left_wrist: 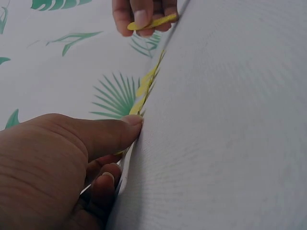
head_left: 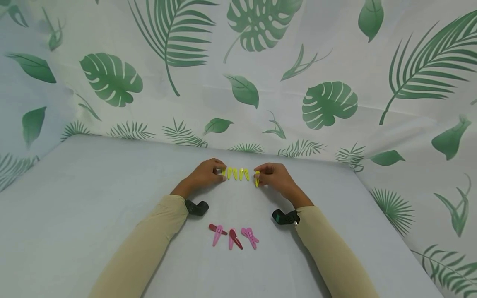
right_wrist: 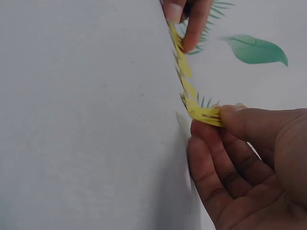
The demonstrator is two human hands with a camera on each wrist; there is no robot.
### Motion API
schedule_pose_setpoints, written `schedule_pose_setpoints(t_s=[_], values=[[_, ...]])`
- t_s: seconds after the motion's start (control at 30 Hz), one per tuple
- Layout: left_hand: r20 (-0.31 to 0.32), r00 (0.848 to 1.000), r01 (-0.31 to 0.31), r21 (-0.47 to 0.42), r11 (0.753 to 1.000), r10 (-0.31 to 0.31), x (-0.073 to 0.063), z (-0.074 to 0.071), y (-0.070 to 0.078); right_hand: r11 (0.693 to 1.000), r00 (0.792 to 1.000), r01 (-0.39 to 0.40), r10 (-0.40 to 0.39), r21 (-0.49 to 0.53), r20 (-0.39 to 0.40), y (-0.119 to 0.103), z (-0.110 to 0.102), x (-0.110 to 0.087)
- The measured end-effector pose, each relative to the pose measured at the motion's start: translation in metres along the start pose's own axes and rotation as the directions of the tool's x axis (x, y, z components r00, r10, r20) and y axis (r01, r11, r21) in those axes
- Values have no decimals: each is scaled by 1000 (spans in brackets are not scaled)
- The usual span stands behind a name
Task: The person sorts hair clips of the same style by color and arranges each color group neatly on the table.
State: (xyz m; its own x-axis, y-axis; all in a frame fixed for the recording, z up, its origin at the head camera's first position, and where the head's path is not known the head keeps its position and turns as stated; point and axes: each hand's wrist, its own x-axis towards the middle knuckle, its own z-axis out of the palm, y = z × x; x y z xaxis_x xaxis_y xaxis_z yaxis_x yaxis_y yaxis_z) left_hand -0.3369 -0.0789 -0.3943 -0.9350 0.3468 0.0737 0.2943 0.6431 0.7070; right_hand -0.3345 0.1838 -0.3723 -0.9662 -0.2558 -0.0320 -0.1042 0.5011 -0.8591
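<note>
Several yellow snap hair clips point(head_left: 241, 174) lie in a row on the white table, towards its far side. At the row's left end, my left hand point(head_left: 205, 174) has thumb and forefinger about the outermost yellow clip point(head_left: 223, 171), pinching it at the tabletop; the fingers partly hide it. Just right of the row, my right hand point(head_left: 276, 179) pinches another yellow hair clip point(head_left: 257, 179) between thumb and fingers. In the right wrist view that held clip point(right_wrist: 208, 116) is raised off the surface, its far end in front of the row.
Nearer my body lie pink hair clips point(head_left: 218, 236) and dark red hair clips point(head_left: 235, 239), in small crossed groups between the forearms. A leaf-printed cloth point(head_left: 208, 103) hangs behind the table point(head_left: 112, 186) and along its sides.
</note>
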Motion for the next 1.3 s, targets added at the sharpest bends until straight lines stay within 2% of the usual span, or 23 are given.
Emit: schedule_pose_setpoints(t_s=[0.23,0.4,0.7,0.87,1.13,1.3], values=[[-2,1000,0,2,1000,0,-5,0,4,998,998,-42,41,-35,-45,1,2,12],[2,1000,4,-3,1000,-4,-4,1,2,997,996,-58,54,-59,-75,-3,6,17],[9,1000,1,7,1000,-1,-1,-1,2,996,992,-80,75,-45,-102,-1,4,22],[10,1000,2,2,1000,-2,0,-1,2,995,993,-86,82,-41,-90,0,4,24],[4,1000,5,-2,1000,-5,0,0,0,984,996,-62,49,-170,-79,-1,11,30],[0,999,35,-16,999,-35,0,0,1,971,996,-52,35,-233,-77,1,13,34]])
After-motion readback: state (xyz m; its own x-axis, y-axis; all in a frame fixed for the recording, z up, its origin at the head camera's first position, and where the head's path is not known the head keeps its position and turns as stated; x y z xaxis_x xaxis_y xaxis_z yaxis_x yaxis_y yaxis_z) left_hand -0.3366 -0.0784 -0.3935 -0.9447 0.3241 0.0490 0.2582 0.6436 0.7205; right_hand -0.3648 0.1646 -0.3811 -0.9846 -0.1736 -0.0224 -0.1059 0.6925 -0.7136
